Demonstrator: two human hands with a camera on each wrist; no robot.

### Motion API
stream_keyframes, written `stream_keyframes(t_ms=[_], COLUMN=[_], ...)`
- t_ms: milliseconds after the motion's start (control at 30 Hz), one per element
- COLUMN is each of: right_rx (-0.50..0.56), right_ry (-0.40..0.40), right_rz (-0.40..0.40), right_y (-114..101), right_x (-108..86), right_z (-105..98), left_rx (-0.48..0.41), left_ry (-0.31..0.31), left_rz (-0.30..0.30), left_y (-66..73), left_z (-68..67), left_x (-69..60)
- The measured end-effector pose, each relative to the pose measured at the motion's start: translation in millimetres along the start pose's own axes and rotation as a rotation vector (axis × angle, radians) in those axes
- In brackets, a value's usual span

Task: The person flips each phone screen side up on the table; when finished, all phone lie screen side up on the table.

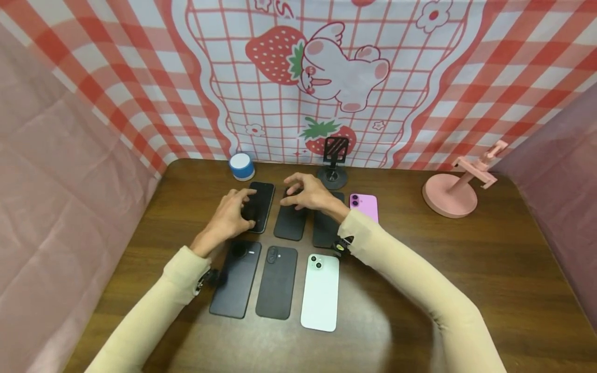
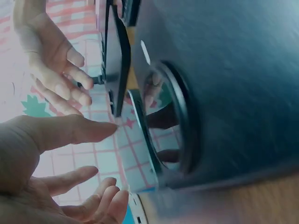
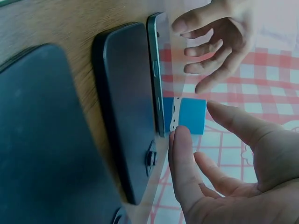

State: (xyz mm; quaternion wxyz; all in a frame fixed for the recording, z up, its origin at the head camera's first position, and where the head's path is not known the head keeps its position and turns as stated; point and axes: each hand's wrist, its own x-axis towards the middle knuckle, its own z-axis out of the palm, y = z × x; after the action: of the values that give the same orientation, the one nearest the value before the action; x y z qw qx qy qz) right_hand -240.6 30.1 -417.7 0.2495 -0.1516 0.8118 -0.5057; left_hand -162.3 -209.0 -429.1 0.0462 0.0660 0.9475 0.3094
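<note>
My left hand [image 1: 228, 216] hovers with spread, slightly bent fingers over a phone lying screen up [image 1: 264, 207] at the back left. In the right wrist view a gap shows between that hand [image 3: 233, 32] and the phone [image 3: 159, 70]. My right hand [image 1: 310, 194] is above the top end of a black phone [image 1: 290, 226], thumb and fingers apart, nothing between them. Its forearm passes over another dark phone [image 1: 326, 228] and a pink phone [image 1: 365, 204]. Below my left wrist lies a dark phone with a large round camera [image 1: 237, 285].
A black phone [image 1: 277, 285] and a mint-green phone [image 1: 321, 295] lie in the front row. Along the back stand a blue-and-white cylinder [image 1: 241, 167] and a black phone stand [image 1: 333, 176]. A pink stand [image 1: 450, 196] is at the right. Checked cloth [image 1: 326, 119] hangs behind the table.
</note>
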Motion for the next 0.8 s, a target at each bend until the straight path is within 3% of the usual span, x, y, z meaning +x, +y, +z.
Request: stream_keyframes(t_ms=[233,633,800], right_rx=[-0.036,-0.049,-0.080], right_ry=[0.034,0.083,0.095], right_rz=[0.014,0.044,0.040], right_y=[8,21,28], right_x=[-8.7,-17.3,-19.5], right_z=[-10,-23,-26], left_rx=[-0.036,0.041,0.063], left_ry=[-0.045,-0.095,-0.123], left_rz=[0.047,0.110,0.108], left_y=[19.7,49.5,58.8], left_z=[7.0,22.8,31.0], left_x=[-0.6,1.1,-0.1])
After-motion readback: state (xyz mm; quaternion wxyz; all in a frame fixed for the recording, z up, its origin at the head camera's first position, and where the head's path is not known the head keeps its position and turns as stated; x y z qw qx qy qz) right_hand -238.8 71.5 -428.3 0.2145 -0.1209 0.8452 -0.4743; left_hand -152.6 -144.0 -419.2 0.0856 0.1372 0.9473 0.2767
